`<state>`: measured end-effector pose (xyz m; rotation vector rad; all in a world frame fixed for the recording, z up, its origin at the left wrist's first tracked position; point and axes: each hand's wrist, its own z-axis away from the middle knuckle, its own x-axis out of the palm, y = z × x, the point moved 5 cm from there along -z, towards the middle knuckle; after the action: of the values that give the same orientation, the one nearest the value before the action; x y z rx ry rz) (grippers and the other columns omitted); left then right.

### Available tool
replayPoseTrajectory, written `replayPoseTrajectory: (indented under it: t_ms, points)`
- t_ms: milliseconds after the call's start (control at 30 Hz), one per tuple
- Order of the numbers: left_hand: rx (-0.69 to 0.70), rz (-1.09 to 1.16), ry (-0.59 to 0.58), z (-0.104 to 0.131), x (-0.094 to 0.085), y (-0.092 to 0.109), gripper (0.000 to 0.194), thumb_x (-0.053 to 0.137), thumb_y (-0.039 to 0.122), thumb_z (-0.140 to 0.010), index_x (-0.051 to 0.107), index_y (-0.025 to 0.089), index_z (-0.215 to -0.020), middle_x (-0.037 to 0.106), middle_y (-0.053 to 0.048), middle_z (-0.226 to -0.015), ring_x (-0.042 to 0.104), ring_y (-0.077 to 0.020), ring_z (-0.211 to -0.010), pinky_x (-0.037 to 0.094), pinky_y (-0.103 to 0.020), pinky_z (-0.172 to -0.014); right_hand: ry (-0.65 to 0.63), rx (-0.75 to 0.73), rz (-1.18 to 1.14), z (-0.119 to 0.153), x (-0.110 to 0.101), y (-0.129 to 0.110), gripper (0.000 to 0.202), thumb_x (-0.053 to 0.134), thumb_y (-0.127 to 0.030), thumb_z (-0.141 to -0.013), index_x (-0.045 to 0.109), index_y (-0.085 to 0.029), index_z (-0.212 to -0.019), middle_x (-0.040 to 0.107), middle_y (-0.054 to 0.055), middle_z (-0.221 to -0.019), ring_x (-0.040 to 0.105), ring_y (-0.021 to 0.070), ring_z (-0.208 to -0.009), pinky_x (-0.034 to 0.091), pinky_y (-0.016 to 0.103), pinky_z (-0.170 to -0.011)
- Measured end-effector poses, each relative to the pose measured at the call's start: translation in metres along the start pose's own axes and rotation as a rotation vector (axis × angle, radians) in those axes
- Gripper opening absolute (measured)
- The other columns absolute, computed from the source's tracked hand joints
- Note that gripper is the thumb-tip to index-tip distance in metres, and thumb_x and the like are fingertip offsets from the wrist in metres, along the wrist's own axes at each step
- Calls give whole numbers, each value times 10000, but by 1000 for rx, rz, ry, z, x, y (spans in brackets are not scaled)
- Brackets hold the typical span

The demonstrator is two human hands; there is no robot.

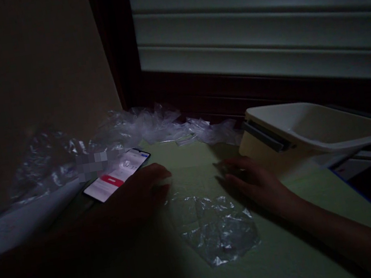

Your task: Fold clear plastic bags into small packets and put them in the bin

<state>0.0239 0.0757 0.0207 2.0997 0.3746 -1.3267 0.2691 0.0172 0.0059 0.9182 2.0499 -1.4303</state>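
Observation:
A clear, crinkled plastic bag (219, 230) lies on the green tabletop (281, 255), between my forearms. My left hand (148, 184) is at the bag's upper left edge, with thumb and fingers apart and nothing visible between them. To the right, my right hand (251, 178) hovers beside the upper right of the bag, fingers apart and holding nothing. A phone (117, 175) with a lit screen and a red button lies just left of my left hand. The picture is dark, so contact with the bag is hard to tell.
More clear plastic (148, 124) is heaped along the back and left edges. A cream bin (267, 145) with a dark handle stands at the right, partly over papers. Behind are a slatted shutter (259, 28) and a wall (26, 65).

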Motion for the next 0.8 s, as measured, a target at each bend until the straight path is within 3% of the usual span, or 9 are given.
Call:
replayPoseTrajectory:
  t_ms: [100, 267, 433, 800]
  points:
    - [52, -33, -10, -12, 2, 0, 250, 440, 252, -870, 547, 145, -1069, 611, -102, -1074, 593, -207, -967, 501, -341, -844, -61, 120, -38, -11, 5, 11, 444, 590, -374, -814, 562, -96, -1158, 662, 142, -996, 658, 229, -831, 546, 352, -678]
    - [57, -90, 28, -27, 9, 4, 290, 465, 196, -850, 547, 108, -1114, 600, -137, -1155, 545, -241, -1091, 446, -404, -952, -92, 90, 9, -20, 10, 10, 474, 629, -412, -792, 574, -134, -1172, 679, 119, -1005, 656, 226, -849, 533, 358, -712]
    - [23, -141, 39, -21, 23, 3, 356, 451, 202, -872, 491, 107, -1213, 587, -141, -1201, 542, -232, -1126, 443, -401, -970, -46, 17, 63, -19, 13, 5, 344, 613, -329, -795, 623, -173, -1102, 657, 93, -1073, 629, 212, -909, 503, 364, -797]
    - [6, -40, 49, -16, 25, 0, 331, 481, 206, -853, 514, 119, -1171, 591, -133, -1167, 553, -234, -1093, 460, -403, -952, -63, 8, 59, -16, 13, 5, 386, 574, -299, -780, 621, -141, -1130, 647, 70, -857, 610, 192, -712, 499, 326, -635]
